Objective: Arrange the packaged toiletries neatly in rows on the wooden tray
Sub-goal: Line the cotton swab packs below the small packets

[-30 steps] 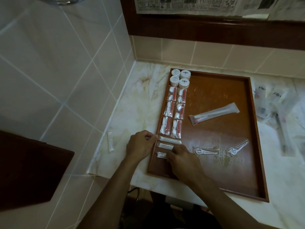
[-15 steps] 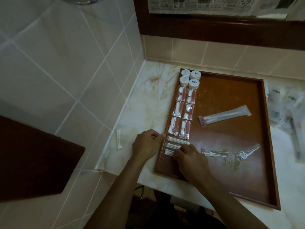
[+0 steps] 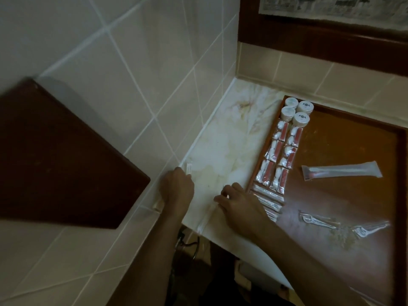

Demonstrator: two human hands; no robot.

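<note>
Wooden tray [image 3: 344,138] sitting on marble counter [image 3: 223,151] at 3 o'clock, toiletry packets [image 3: 280,155] lining its left edge. Left hand [image 3: 176,186], earlier at tray rim, now reaching out at 9 o'clock, pinching small white sachet [image 3: 189,171] by tiled wall [image 3: 132,85]. Right hand [image 3: 240,204], fingers spread, now resting on counter beside tray. Toothbrush pack [image 3: 342,173] lying loose mid-tray.

L hand [image 3: 176,186] at small packet [image 3: 189,171]

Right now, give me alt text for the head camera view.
A person's left hand reaches a small white packet on the marble counter by the tiled wall, while the right hand rests at the wooden tray edge, where packaged toiletries sit in rows.
</note>
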